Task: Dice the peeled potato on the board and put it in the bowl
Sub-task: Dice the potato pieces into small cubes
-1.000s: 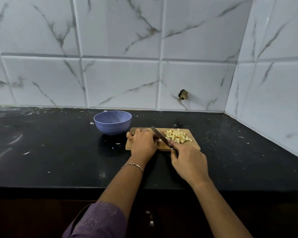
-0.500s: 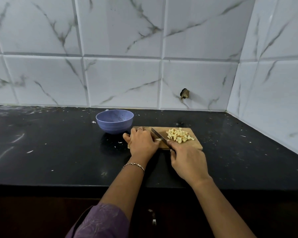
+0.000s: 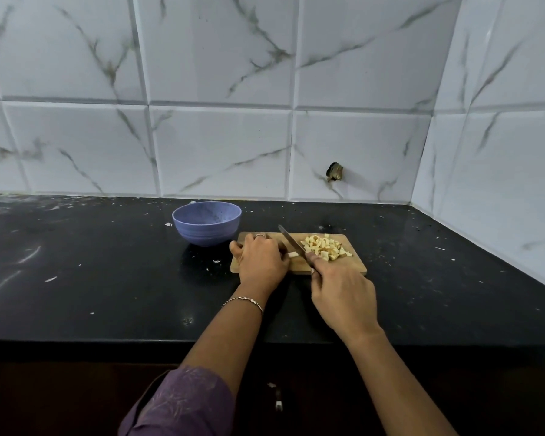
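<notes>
A small wooden cutting board (image 3: 354, 266) lies on the black counter. A pile of diced potato (image 3: 323, 247) sits on its right half. My left hand (image 3: 261, 259) is curled over the board's left part, its fingertips pinching a small pale potato piece (image 3: 293, 254). My right hand (image 3: 343, 294) grips the handle of a knife (image 3: 291, 242), whose blade slants across the board between the left fingertips and the pile. Just left of the board stands a purple bowl (image 3: 206, 223), with no potato visible inside.
The black counter (image 3: 107, 278) carries scattered white specks and scraps. White marble-look tiles (image 3: 221, 146) form the back wall, and a side wall (image 3: 501, 184) closes the right corner. The counter's front edge runs below my wrists.
The knife tip has lifted slightly above the board. Both hands stay in nearly the same place, and the pile looks the same.
</notes>
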`<state>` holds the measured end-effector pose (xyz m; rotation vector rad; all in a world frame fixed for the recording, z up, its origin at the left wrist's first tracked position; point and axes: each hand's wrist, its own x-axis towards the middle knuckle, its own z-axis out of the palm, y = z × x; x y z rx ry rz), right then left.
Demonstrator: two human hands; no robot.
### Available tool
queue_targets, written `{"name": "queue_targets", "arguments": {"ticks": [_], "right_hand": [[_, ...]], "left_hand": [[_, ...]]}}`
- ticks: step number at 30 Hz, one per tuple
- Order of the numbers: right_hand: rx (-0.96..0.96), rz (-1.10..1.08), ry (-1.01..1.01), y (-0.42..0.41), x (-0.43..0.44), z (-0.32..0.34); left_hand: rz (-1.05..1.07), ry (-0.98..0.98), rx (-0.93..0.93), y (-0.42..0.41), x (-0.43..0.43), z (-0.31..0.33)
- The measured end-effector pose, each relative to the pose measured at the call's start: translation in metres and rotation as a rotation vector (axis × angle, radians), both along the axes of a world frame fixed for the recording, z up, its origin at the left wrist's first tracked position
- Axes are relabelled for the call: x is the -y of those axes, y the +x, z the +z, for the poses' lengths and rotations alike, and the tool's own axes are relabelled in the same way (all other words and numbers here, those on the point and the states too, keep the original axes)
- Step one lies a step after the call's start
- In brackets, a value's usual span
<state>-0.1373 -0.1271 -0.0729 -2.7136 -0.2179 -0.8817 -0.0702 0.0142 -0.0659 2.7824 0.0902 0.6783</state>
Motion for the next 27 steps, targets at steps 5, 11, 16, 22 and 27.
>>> {"name": "queue_targets", "arguments": {"ticks": [5, 11, 16, 22, 27], "right_hand": [[-0.013, 0.038, -0.022, 0.0008, 0.0007, -0.0014], [-0.042, 0.064, -0.091, 0.0062, -0.0046, 0.0004], [-0.026, 0.019, -0.105, 0.0079, -0.0066, -0.0028], [-0.019, -0.031, -0.017, 0.007, -0.0038, -0.0017], [-0.018, 0.048, 0.028, 0.0017, -0.0033, -0.0011]], "left_hand": [[0.027, 0.004, 0.019, -0.0005, 0.0002, -0.0006], [0.035, 0.004, 0.016, 0.0018, 0.0, -0.0026], [0.023, 0.0, 0.017, 0.0024, -0.001, -0.0037], [0.057, 0.028, 0.014, -0.0017, -0.0009, -0.002], [0.078, -0.034, 0.045, -0.0069, -0.0016, -0.0007]]}}
